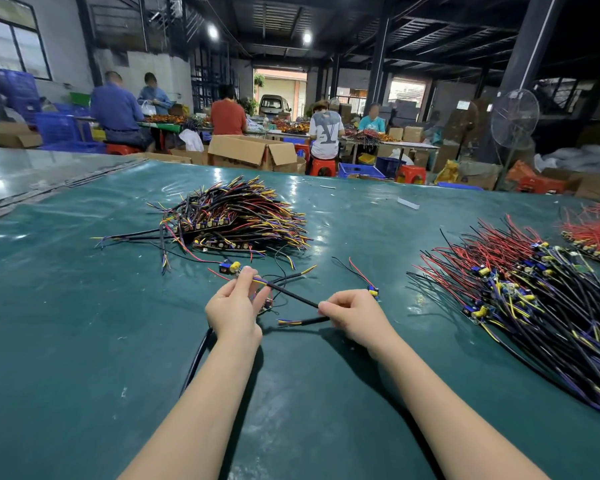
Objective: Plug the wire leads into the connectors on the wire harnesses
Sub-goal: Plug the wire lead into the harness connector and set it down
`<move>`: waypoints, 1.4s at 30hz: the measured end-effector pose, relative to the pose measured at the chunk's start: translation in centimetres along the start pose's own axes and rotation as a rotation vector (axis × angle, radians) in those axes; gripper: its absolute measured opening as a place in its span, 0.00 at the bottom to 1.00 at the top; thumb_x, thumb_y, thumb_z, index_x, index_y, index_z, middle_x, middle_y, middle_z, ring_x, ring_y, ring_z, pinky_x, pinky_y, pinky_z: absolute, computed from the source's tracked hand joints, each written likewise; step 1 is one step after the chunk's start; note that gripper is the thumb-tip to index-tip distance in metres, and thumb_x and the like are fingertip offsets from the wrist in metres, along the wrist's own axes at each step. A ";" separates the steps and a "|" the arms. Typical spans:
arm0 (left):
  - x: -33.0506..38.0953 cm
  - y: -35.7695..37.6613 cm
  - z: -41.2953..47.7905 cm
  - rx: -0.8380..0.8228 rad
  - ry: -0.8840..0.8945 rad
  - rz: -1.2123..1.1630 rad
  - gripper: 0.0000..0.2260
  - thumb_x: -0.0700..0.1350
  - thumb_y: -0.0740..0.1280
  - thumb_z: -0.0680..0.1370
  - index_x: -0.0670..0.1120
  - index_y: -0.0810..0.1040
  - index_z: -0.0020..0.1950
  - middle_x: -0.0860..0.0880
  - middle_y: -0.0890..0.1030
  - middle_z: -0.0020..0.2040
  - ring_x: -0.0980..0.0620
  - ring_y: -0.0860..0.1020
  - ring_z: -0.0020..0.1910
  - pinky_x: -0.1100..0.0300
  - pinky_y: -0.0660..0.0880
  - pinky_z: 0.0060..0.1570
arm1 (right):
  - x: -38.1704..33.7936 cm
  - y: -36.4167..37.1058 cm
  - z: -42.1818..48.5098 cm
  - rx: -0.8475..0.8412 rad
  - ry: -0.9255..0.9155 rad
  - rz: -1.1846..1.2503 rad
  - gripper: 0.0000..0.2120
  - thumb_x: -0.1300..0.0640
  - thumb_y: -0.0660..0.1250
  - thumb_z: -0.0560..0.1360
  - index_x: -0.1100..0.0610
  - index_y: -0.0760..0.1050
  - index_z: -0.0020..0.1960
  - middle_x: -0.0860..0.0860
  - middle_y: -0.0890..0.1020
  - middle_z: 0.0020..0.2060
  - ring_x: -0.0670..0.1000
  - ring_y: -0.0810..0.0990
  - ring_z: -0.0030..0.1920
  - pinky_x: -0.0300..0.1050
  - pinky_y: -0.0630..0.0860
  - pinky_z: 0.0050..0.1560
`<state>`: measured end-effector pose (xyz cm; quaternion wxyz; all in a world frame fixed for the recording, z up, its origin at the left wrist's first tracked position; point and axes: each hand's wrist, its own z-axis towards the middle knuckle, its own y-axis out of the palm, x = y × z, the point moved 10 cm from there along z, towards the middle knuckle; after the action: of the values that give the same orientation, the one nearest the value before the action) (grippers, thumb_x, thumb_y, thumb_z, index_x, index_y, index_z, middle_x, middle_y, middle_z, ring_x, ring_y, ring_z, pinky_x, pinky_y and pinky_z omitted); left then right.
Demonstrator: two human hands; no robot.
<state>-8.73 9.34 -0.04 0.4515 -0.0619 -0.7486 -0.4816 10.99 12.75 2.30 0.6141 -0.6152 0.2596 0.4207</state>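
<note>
1. While both bare forearms stretch forward from the bottom edge over the green desk (84, 341), the two hands come close together near its middle.
2. The left hand (234, 308) shows its back to the camera. Its forefinger is raised, and with the thumb it pinches the wire leads (258, 280), yellow and blue, at the end of a black cable (291, 295).
3. The right hand (352, 313) is curled with its knuckles up, and its fingertips grip the same cable lower down.
4. A second cable end (291, 321) with bared leads sticks out leftward from under the right hand. Whether it is the same cable folded back cannot be told.
5. A small circuit board (230, 267) with blue and yellow parts lies just beyond the left fingertips.
6. A similar board (373, 292) sits by the right knuckles. Whether it is held cannot be told.
7. A heap of harnesses (236, 220) lies beyond the hands, and a larger heap (520, 282) spreads at the right.
</note>
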 end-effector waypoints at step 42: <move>1.0 -0.7 0.8 0.005 -0.021 -0.218 0.09 0.38 0.65 0.77 0.40 0.75 0.36 0.53 0.78 0.22 0.59 0.77 0.22 0.67 0.76 0.28 | -1.1 1.2 -0.7 -0.023 -0.081 -0.037 0.16 0.62 0.69 0.69 0.50 0.72 0.25 0.41 0.69 0.16 0.40 0.66 0.22 0.31 0.59 0.26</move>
<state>-10.17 9.27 0.11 0.3889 0.0159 -0.7567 -0.5253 9.56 11.74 2.52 0.6248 -0.6094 0.2180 0.4368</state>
